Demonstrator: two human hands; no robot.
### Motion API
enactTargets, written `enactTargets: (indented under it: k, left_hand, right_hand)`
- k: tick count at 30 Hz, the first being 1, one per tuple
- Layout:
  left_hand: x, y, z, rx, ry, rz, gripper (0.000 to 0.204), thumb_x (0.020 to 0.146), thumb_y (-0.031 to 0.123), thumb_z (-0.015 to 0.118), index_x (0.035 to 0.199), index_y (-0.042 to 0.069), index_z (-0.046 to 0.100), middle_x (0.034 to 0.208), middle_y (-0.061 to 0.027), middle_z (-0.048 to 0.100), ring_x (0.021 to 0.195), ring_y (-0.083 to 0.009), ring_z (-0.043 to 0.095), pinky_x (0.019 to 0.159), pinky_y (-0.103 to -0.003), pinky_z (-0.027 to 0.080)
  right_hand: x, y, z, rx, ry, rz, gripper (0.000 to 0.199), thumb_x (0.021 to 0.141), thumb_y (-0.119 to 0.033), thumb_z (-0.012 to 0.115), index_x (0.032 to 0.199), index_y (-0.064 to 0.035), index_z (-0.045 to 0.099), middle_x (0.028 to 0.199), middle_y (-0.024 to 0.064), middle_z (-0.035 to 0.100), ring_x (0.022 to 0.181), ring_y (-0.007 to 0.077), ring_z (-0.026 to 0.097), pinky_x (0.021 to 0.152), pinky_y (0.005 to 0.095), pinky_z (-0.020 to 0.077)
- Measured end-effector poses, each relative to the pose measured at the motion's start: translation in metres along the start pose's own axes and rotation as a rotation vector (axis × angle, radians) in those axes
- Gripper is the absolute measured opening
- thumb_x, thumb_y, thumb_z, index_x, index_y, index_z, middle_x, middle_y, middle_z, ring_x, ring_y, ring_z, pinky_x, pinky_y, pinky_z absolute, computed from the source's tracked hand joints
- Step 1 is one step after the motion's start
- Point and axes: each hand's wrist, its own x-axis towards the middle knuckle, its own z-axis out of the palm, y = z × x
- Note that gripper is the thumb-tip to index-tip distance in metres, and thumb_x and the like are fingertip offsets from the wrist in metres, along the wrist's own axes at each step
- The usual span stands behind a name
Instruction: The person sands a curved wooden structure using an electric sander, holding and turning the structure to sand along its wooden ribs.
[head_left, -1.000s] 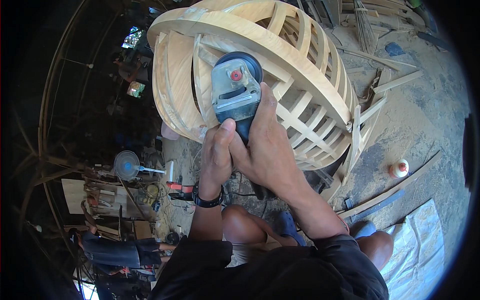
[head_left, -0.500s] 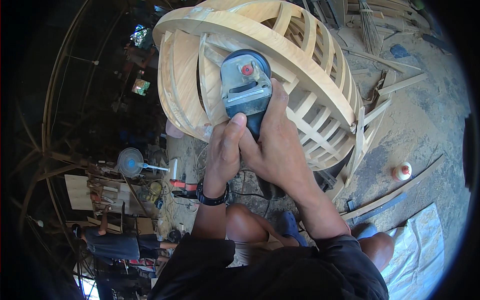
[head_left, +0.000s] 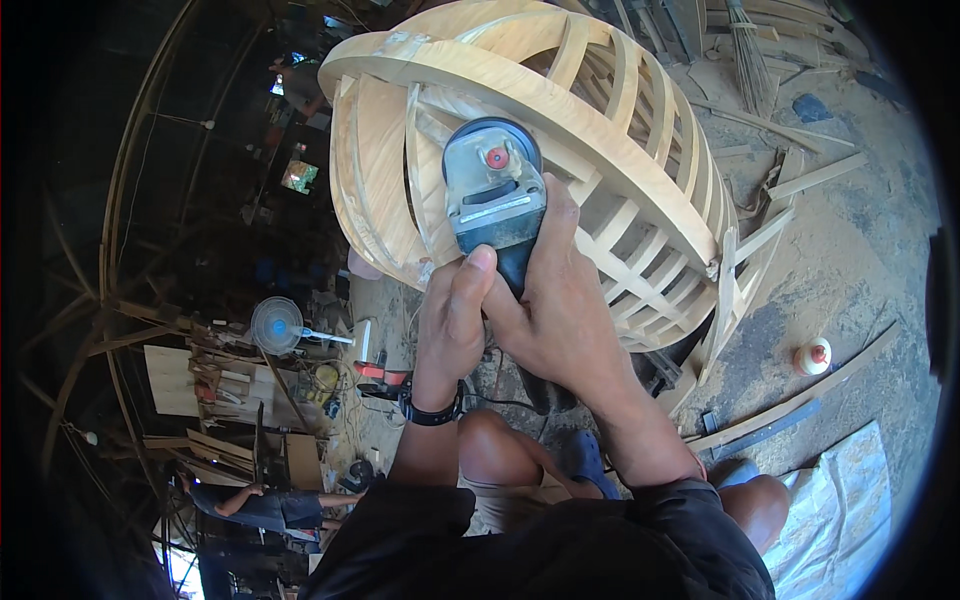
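Observation:
Both my hands grip an angle grinder (head_left: 493, 205) with a silver-grey gear head, a red button and a dark round disc at its far end. My left hand (head_left: 452, 315) is closed on the tool's left side, its thumb on the body just below the head. Around the right side wraps my right hand (head_left: 550, 290), fingers closed. The disc lies over the inner ribs of a pale wooden frame (head_left: 600, 120), curved and slatted like a boat hull. Whether disc and wood touch is hidden by the head.
A white bottle with a red cap (head_left: 813, 356) stands on the floor at right, near a long wood strip (head_left: 800, 390) and a white sheet (head_left: 835, 500). Wood scraps (head_left: 820, 175) lie far right. At left are a fan (head_left: 277, 325) and another person (head_left: 250, 505).
The view has shifted slightly, so the frame and floor things sit a little lower and further right. My hands keep their hold on the grinder.

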Motion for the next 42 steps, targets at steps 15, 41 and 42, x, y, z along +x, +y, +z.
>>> enactTargets:
  k: [15, 41, 42]
  left_hand:
    - [0.011, 0.001, -0.012, -0.013, 0.029, -0.029, 0.057, 0.102, 0.038, 0.036, 0.122, -0.01, 0.061, 0.113, -0.0167, 0.068, 0.103, -0.022, 0.064, 0.093, -0.035, 0.048]
    - [-0.013, -0.032, -0.001, 0.034, -0.043, 0.15, 0.049, 0.102, 0.04, 0.045, 0.092, -0.004, 0.063, 0.079, -0.0269, 0.065, 0.073, -0.0412, 0.063, 0.067, -0.047, 0.046]
    - [-0.012, -0.037, -0.005, 0.033, -0.02, 0.148, 0.049, 0.102, 0.04, 0.045, 0.09, -0.004, 0.064, 0.076, -0.0253, 0.065, 0.071, -0.0406, 0.063, 0.066, -0.047, 0.045]
  right_hand:
    - [0.017, -0.013, 0.005, 0.056, -0.057, 0.09, 0.08, 0.09, -0.025, 0.064, 0.141, 0.0176, 0.019, 0.104, 0.0424, 0.058, 0.091, 0.0558, 0.063, 0.08, 0.0532, 0.0511]
    - [-0.033, -0.011, 0.001, -0.129, 0.033, 0.17, 0.078, 0.092, -0.023, 0.065, 0.145, 0.0105, 0.018, 0.118, 0.0326, 0.058, 0.108, 0.0441, 0.063, 0.094, 0.0443, 0.0485]
    - [-0.028, -0.007, 0.01, -0.142, 0.052, 0.092, 0.081, 0.092, -0.026, 0.065, 0.144, 0.013, 0.017, 0.112, 0.0364, 0.059, 0.101, 0.0492, 0.064, 0.087, 0.0477, 0.0512]
